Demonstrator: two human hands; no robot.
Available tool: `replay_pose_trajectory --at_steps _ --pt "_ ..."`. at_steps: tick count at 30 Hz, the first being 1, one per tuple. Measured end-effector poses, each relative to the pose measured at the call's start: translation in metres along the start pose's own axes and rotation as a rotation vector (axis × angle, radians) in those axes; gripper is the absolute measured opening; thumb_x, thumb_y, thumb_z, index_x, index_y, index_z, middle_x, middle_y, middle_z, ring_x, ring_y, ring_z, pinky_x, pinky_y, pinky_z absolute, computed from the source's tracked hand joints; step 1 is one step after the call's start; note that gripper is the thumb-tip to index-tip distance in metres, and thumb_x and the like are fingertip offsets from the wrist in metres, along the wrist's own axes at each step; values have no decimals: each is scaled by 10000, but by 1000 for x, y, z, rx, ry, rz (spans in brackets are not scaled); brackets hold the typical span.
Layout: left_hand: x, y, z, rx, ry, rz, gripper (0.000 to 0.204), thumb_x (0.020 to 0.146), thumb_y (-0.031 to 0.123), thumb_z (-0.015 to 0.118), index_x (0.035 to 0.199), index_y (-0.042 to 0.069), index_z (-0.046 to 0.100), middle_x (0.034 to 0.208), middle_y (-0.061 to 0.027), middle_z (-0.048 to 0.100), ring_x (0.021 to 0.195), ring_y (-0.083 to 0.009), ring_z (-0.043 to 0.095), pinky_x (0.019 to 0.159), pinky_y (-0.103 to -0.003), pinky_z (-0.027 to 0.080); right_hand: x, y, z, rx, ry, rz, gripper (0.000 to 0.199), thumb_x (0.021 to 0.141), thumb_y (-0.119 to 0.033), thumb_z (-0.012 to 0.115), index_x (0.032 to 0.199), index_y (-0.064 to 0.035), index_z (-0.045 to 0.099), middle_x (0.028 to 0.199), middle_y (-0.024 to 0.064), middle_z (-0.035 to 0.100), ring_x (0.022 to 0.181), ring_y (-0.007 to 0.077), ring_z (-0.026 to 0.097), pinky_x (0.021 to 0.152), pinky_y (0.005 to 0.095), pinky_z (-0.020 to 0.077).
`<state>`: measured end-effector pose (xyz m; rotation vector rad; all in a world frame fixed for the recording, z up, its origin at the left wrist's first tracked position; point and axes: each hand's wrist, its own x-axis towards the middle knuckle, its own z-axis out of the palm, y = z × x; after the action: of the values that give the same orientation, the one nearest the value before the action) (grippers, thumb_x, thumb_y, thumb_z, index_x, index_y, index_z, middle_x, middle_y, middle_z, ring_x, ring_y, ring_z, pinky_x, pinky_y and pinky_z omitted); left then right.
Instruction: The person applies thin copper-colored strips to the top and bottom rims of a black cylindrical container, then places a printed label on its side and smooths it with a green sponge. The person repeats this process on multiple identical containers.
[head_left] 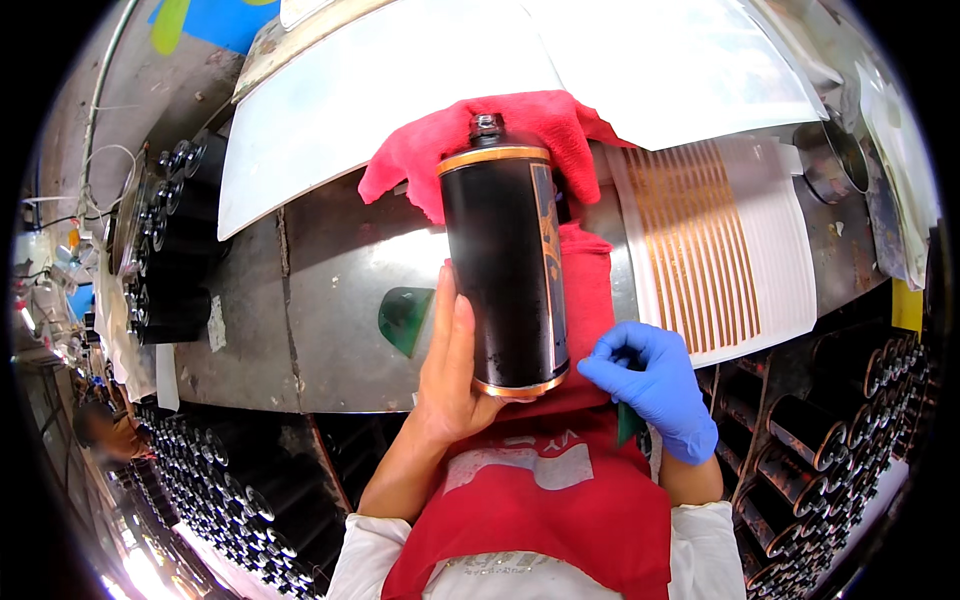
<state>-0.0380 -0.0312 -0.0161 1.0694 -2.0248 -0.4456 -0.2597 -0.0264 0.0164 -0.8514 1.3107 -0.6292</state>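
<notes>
A large black bottle (500, 270) with gold bands at its shoulder and base lies with its neck pointing away from me, over a red cloth (400, 160). A narrow gold-and-dark decorated panel shows along its right side. My bare left hand (450, 360) grips the bottle's lower left side, its fingers along the wall and its thumb under the base. Just right of the base is my right hand (645, 380) in a blue glove, fingers curled in a pinch. A green plastic scraper (627, 424) pokes out beneath this glove. Another green plastic piece (405, 318) rests on the metal table (330, 290).
At the right lies a white backing sheet (790, 260) with rows of gold strips (690, 240). White panels (400, 90) cover the far side. A metal cup (832, 165) stands far right. Black bottles (800, 430) are racked on both sides below the table; a person (110, 430) is at far left.
</notes>
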Motion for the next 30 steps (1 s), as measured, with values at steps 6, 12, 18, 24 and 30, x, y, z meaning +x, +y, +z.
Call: replay_pose_trajectory --at_steps 6,12,18,24,30 --pt "1 12 -9 -536 -34 -209 939 751 154 728 1447 -34 126 1485 -313 59 1383 -411 160 1072 -432 248 14 13 -19 276 75 -19 172 868 -201 628 879 -30 621 671 14 589 518 51 514 466 179 409" --pt "5 34 -1 -461 19 -389 888 739 43 651 1452 -26 126 1496 -280 56 1396 -344 161 1075 -402 247 2 28 -33 743 -14 38 312 900 -250 583 1103 -16 543 888 34 600 730 94 573 649 222 480" --pt "8 41 1 -431 -5 -389 906 739 42 656 1457 -18 107 1499 -276 36 1398 -330 155 1069 -392 260 -9 29 -29 725 -6 -44 431 797 -59 614 1195 11 463 1056 91 579 946 161 576 855 271 466" --pt "8 42 -6 -573 -34 -462 902 749 22 641 1461 -13 89 1509 -256 2 1406 -323 127 1071 -378 255 -9 36 -30 684 -13 -86 434 780 -22 608 1189 12 466 1113 88 566 1018 154 551 927 262 421" --pt "6 44 3 -374 -7 -446 906 752 22 639 1463 -9 78 1513 -246 -16 1411 -314 101 1085 -377 221 -15 33 -28 504 34 -124 448 751 9 637 1173 -3 488 1086 73 563 1010 135 542 908 247 421"
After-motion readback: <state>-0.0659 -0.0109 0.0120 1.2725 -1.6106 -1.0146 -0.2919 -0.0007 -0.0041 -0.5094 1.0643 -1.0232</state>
